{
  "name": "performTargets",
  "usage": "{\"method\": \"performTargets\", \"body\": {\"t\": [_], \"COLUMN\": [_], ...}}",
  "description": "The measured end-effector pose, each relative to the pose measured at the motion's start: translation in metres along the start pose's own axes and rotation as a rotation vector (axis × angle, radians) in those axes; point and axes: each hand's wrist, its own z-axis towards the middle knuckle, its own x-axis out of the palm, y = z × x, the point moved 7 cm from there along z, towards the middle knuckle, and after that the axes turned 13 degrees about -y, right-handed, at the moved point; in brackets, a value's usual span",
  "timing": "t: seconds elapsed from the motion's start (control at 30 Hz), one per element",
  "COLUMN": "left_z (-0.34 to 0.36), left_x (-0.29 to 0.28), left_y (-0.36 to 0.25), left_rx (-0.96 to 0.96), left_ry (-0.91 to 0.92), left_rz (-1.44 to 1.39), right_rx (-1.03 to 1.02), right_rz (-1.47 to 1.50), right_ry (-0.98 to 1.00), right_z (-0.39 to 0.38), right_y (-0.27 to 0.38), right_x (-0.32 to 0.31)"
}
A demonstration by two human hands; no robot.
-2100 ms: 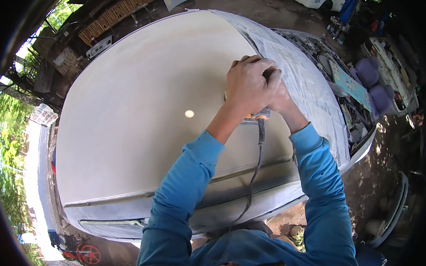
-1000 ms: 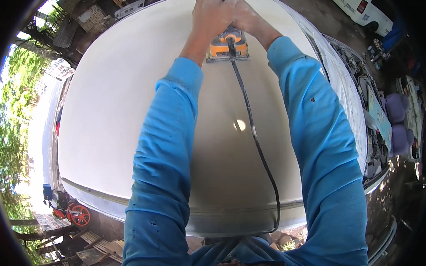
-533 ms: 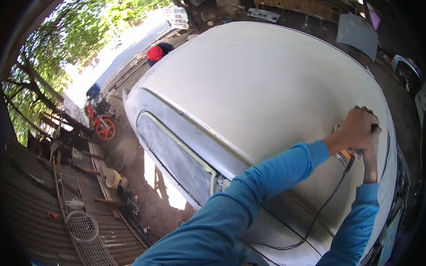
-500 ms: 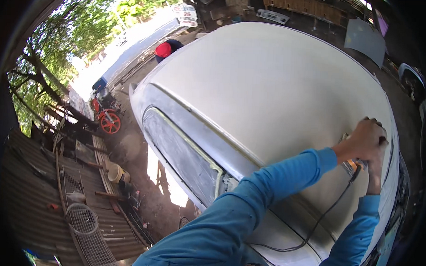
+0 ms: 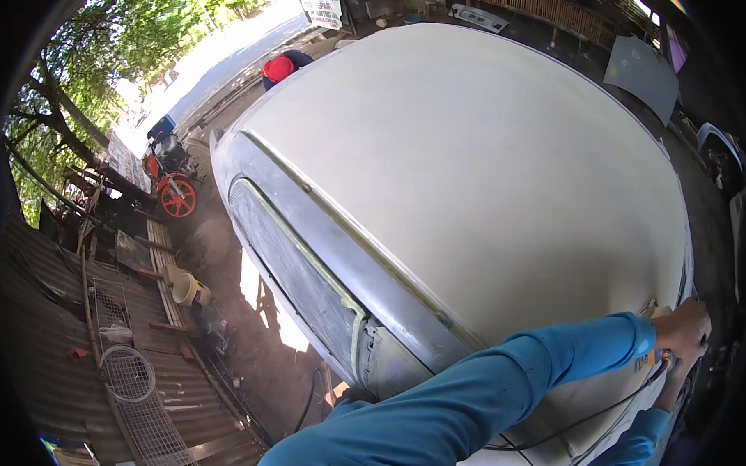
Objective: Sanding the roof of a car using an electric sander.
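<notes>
A pale, matte car roof (image 5: 441, 153) fills the middle of the view. At its near right edge my left hand (image 5: 679, 327) is closed over an orange corded power tool (image 5: 651, 358), reaching across from the lower middle in a blue sleeve. My right hand (image 5: 686, 357) grips the tool close beside it, partly covered by the left. Most of the tool is hidden by my hands and sleeve. Its black cord (image 5: 584, 421) runs left over the car's near part and passes behind my left forearm. Masking tape (image 5: 307, 247) edges the covered side window.
Left of the car are a corrugated metal sheet (image 5: 33, 328), a wire rack (image 5: 157, 427), a whitish bucket (image 5: 189, 290) and a red motorcycle (image 5: 176, 185). A person in a red cap (image 5: 278, 69) bends beyond the far left corner. A loose grey car panel (image 5: 641, 78) stands far right.
Both hands have moved with the tool to the right and nearer, toward the roof's edge. My left arm stretches farther right. The view has shifted slightly, and the far person stays bent over.
</notes>
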Motion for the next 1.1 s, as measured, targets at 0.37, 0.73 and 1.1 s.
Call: {"method": "performTargets", "body": {"t": [0.37, 0.73, 1.1], "left_z": [0.115, 0.062, -0.009], "left_x": [-0.116, -0.295, -0.208], "left_y": [0.141, 0.055, -0.040], "left_rx": [-0.084, -0.052, 0.050], "left_ry": [-0.184, -0.233, -0.091], "left_rz": [0.233, 0.344, 0.224], "right_rx": [-0.115, -0.070, -0.120], "right_rz": [0.107, 0.305, 0.228], "right_ry": [0.164, 0.351, 0.206], "right_z": [0.139, 0.055, -0.076], "right_y": [-0.028, 0.131, 0.175], "right_x": [0.152, 0.277, 0.091]}}
